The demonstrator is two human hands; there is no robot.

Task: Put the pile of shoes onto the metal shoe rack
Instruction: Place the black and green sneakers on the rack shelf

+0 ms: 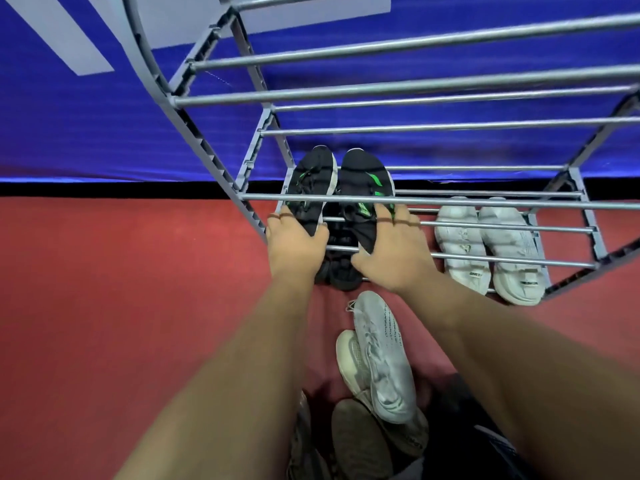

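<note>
Two black sneakers with green marks sit side by side on a low shelf of the grey metal shoe rack (pixel 415 200). My left hand (pixel 294 242) grips the left black sneaker (pixel 311 181) at its heel side. My right hand (pixel 391 251) grips the right black sneaker (pixel 365 181). Both pairs of fingers reach under a rack bar. Below them, another pair of black shoes (pixel 341 271) is partly hidden by my hands. A pair of white sneakers (pixel 485 244) rests on the bottom shelf to the right. The remaining pile lies near my feet: two light grey sneakers (pixel 377 355) and olive shoes (pixel 356 441).
The rack stands against a blue wall (pixel 104 126) with a black baseboard. Its upper bars (pixel 415 84) cross above my hands. Red carpet (pixel 121 289) spreads to the left of the rack and the pile.
</note>
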